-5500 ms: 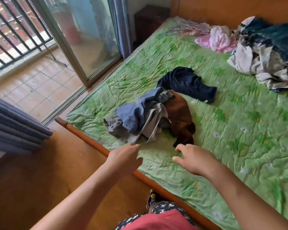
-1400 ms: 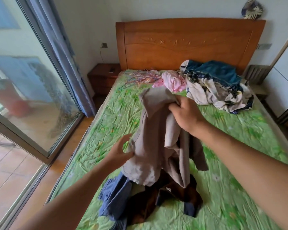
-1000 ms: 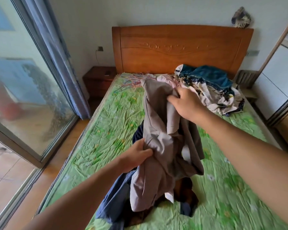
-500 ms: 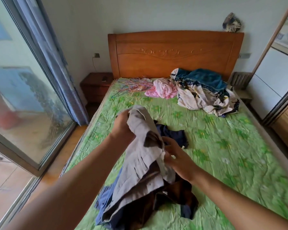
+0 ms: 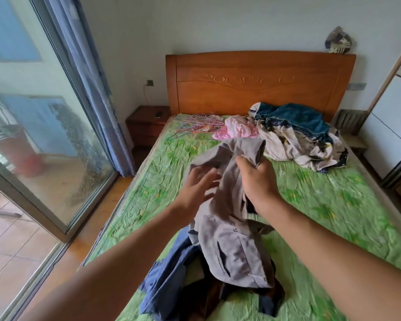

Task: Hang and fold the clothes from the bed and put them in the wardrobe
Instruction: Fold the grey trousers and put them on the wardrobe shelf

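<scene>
The bed [image 5: 333, 205], under a crumpled green flowered sheet, carries all the clothes in sight. The grey garment [image 5: 229, 246] is lifted over the near half of the mattress. The right grip [image 5: 257, 179] is clenched around a bunched fold at its upper end, thumb and fingers curled into the cloth. From there the garment's long axis runs down and toward the person, the top end pointing at the headboard [image 5: 259, 82] and the loose lower end draped on the heap below. A stitched slit pocket faces up on the hanging part. The left grip [image 5: 195, 188] is released, its fingers spread and fairly straight against the garment's left side; motion blur hides how firmly they press. Beneath the grey cloth lie a blue garment [image 5: 164, 281], trailing toward the bed's left edge, and a dark brown garment [image 5: 215, 297], touching each other. Near the headboard, a tangle of thin coloured hangers [image 5: 195, 126] sits just beside a pink garment [image 5: 239, 128], and a rumpled pile of patterned bedding [image 5: 299, 135] lies to its right. A wooden nightstand [image 5: 146, 121] left of the bed holds a small dark flat object [image 5: 158, 115].
</scene>
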`<state>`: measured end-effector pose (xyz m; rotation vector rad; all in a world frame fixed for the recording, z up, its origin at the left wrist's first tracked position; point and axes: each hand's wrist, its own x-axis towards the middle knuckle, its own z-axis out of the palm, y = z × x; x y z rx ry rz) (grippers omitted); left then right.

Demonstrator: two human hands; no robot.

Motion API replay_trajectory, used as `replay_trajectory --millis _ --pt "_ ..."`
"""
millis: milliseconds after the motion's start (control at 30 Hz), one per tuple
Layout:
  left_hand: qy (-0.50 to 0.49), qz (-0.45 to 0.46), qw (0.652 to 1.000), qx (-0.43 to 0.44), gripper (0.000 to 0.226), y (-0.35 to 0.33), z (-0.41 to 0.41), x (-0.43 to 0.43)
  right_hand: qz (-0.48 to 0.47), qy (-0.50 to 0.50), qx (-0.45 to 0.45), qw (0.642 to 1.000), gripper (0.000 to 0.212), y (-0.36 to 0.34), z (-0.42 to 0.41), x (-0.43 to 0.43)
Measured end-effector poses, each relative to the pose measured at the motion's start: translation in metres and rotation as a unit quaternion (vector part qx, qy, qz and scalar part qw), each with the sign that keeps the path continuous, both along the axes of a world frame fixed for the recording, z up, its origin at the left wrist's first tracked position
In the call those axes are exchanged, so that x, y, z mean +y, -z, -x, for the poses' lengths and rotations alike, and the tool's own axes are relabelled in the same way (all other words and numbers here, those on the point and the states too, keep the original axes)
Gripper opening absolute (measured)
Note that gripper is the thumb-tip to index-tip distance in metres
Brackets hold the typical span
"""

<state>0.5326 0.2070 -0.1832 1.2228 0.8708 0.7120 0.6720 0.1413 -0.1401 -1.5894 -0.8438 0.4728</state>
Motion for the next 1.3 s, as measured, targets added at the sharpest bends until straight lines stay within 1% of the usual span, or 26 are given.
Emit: replay_trajectory --millis 33,67,133,200,233,300,333,367,433,500,533,567,633,667,700,733,800,833,867,933,1000,1067,1133,1167,1233,1300 --pt "0.028 -0.042 0.998 0.031 0.053 0.010 0.003 -0.008 0.017 0.009 0.037 0.999 0.037 -0.007 -0.001 0.003" --pt "0.068 -0.077 0.994 0.036 0.057 0.018 0.005 -0.019 0.030 0.020 0.078 0.996 0.038 -0.011 -0.001 0.006" --pt "0.131 -0.121 0.984 0.019 0.078 0.034 0.004 -0.038 0.029 0.035 0.158 0.986 0.028 -0.017 0.000 0.010" --pt "0.109 -0.173 0.978 0.036 0.100 0.051 -0.006 -0.047 0.014 0.049 0.187 0.981 0.010 -0.020 0.004 0.012" --pt "0.079 -0.185 0.979 0.046 0.100 0.054 -0.010 -0.049 0.004 0.050 0.176 0.983 0.022 -0.020 0.006 0.013" --pt "0.013 -0.169 0.984 0.053 0.082 0.047 -0.015 -0.051 -0.015 0.034 0.128 0.991 0.057 -0.020 0.006 0.012" --pt "-0.014 -0.166 0.984 0.060 0.070 0.044 -0.015 -0.049 -0.024 0.022 0.096 0.995 0.069 -0.023 0.006 0.010" --pt "-0.034 -0.170 0.981 0.085 0.056 0.043 -0.014 -0.044 -0.032 0.003 0.064 0.997 0.072 -0.024 0.004 0.008" --pt "-0.069 -0.193 0.968 0.143 0.035 0.037 -0.010 -0.032 -0.011 -0.049 -0.009 0.999 0.057 -0.027 -0.002 0.004" --pt "-0.083 -0.172 0.970 0.148 0.031 0.034 -0.006 -0.020 0.038 -0.106 -0.070 0.991 0.041 -0.031 -0.014 0.002" --pt "-0.089 -0.147 0.977 0.130 0.031 0.031 -0.005 -0.015 0.061 -0.137 -0.076 0.986 0.037 -0.035 -0.021 0.000" --pt "-0.101 -0.128 0.980 0.114 0.028 0.027 -0.005 -0.009 0.085 -0.175 -0.073 0.978 0.036 -0.039 -0.028 -0.002" --pt "-0.120 -0.120 0.981 0.090 0.019 0.018 -0.002 0.004 0.126 -0.246 -0.063 0.959 0.044 -0.046 -0.042 -0.005" --pt "-0.117 -0.120 0.983 0.079 0.017 0.013 0.000 0.009 0.145 -0.257 -0.093 0.951 0.046 -0.049 -0.047 -0.004" --pt "-0.111 -0.119 0.984 0.074 0.017 0.009 0.002 0.014 0.162 -0.244 -0.158 0.943 0.047 -0.049 -0.051 -0.002" --pt "-0.097 -0.118 0.986 0.067 0.019 0.005 0.003 0.017 0.170 -0.216 -0.250 0.928 0.047 -0.049 -0.053 0.002" --pt "-0.066 -0.135 0.985 0.081 0.026 0.002 0.006 0.021 0.156 -0.140 -0.432 0.877 0.048 -0.049 -0.052 0.007" --pt "-0.057 -0.162 0.979 0.109 0.031 0.003 0.007 0.022 0.142 -0.100 -0.490 0.854 0.050 -0.051 -0.050 0.009" --pt "-0.056 -0.200 0.967 0.146 0.039 0.004 0.008 0.023 0.131 -0.064 -0.529 0.836 0.052 -0.052 -0.048 0.011" --pt "-0.071 -0.265 0.939 0.205 0.058 0.013 0.010 0.023 0.107 -0.006 -0.580 0.808 0.052 -0.053 -0.046 0.016" --pt "-0.101 -0.316 0.915 0.229 0.072 0.025 0.013 0.020 0.078 0.028 -0.604 0.793 0.038 -0.058 -0.045 0.022" --pt "-0.127 -0.406 0.873 0.238 0.071 0.036 0.017 0.011 0.071 0.010 -0.611 0.788 0.023 -0.066 -0.042 0.025" --pt "-0.125 -0.484 0.833 0.240 0.059 0.048 0.021 -0.003 0.075 -0.029 -0.592 0.802 0.010 -0.077 -0.041 0.027" --pt "-0.104 -0.504 0.823 0.241 0.051 0.055 0.023 -0.011 0.077 -0.037 -0.575 0.814 0.008 -0.080 -0.042 0.028" --pt "-0.033 -0.526 0.806 0.269 0.041 0.071 0.030 -0.024 0.079 -0.035 -0.529 0.844 0.014 -0.087 -0.046 0.029" --pt "0.053 -0.524 0.782 0.333 0.045 0.089 0.037 -0.032 0.072 -0.037 -0.482 0.872 0.012 -0.093 -0.049 0.026"
